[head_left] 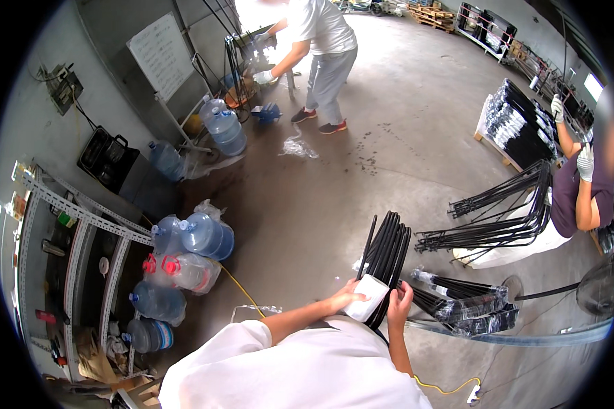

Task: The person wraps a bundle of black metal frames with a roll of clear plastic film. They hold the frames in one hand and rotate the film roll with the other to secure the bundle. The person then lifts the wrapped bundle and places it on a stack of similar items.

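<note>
Head view: we press a white cloth pad [366, 298] with our left hand [344, 297] against the upright bundle of black bent metal rods [387, 255], right hand [398, 305] clenched around it; loose rods could slip out.

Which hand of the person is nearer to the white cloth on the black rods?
Left. The left hand lies on the white cloth; the right hand grips the black rods just beside it.
</note>
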### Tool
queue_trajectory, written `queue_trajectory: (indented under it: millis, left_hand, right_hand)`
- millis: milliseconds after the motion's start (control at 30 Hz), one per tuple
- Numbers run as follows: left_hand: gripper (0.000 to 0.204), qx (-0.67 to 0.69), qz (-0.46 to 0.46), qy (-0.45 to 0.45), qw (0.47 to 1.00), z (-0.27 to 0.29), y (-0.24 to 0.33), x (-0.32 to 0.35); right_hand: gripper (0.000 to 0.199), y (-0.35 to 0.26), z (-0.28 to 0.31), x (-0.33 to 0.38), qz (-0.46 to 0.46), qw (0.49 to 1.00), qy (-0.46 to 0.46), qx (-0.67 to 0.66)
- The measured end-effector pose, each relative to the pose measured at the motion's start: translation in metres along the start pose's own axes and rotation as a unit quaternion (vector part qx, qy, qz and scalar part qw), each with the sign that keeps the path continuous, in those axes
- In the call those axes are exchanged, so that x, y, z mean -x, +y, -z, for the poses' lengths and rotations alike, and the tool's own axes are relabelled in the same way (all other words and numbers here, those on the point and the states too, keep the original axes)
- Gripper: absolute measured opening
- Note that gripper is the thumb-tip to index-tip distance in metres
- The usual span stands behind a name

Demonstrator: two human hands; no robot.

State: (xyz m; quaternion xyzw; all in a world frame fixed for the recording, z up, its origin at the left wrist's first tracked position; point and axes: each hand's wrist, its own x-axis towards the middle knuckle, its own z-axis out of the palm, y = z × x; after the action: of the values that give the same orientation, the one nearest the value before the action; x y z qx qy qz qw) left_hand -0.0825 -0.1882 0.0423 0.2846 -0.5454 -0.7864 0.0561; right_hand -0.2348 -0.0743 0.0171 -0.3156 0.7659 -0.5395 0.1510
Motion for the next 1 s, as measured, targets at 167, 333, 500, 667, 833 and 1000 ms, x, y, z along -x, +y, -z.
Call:
queue_trajectory:
  millis: [167,333,500,667,833,1000]
  left_hand:
    - [0.077,-0.028,0.006,0.02,0.999,-0.002,0.007,0.003]
    - [0.077,-0.025,0.001,-0.008,1.0,0.002,-0.007,-0.004]
    - [0.075,-0.024,-0.013,0.019,0.999,-0.005,0.004,0.002]
    - [0.074,-0.028,-0.014,0.028,0.999,-0.01,0.014,0.006]
    - [0.077,-0.028,0.004,0.062,0.998,-0.015,0.011,0.008]
    - [0.071,0.09,0.036,0.044,0.994,-0.002,-0.001,-0.013]
  right_hand:
    - [0.037,-0.027,-0.001,0.001,0.039,0.998,-0.016,0.037]
    - [0.033,-0.037,-0.001,0.0,0.109,0.99,0.004,0.089]
    - [0.029,-0.043,0.006,-0.002,0.117,0.988,-0.035,0.097]
    - [0.037,-0.058,0.005,0.001,-0.062,0.982,-0.16,-0.081]
    - [0.053,-0.053,-0.006,0.002,-0.099,0.964,-0.146,-0.199]
    - [0.042,-0.037,-0.014,0.0,-0.121,0.964,-0.1,-0.216]
